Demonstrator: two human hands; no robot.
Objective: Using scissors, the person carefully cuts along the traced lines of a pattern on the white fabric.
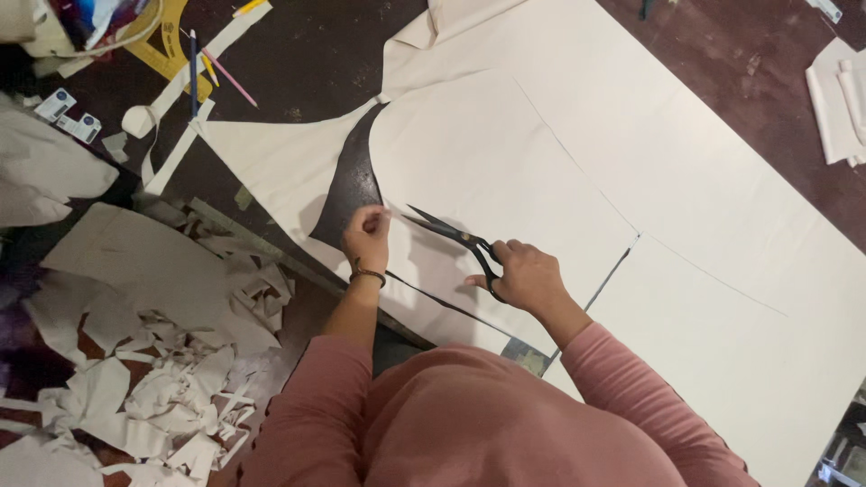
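Cream fabric (505, 153) — lying flat across the dark worktop (307, 54). Right hand (526, 278) gripping black scissors (456, 239), blades parted at the cut edge. Left hand (366, 238) pinching the fabric edge — scraps (171, 379) lying beside.

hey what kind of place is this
Probably a tailoring or sewing workshop: cream fabric spread on a dark table, black shears in the right hand, and offcut scraps piled nearby.

Both arms reach up from the bottom centre of the frame in pink sleeves. The left hand (366, 236), a dark band at its wrist, pinches with fingertips. The right hand (523, 275) is curled closed, knuckles up.
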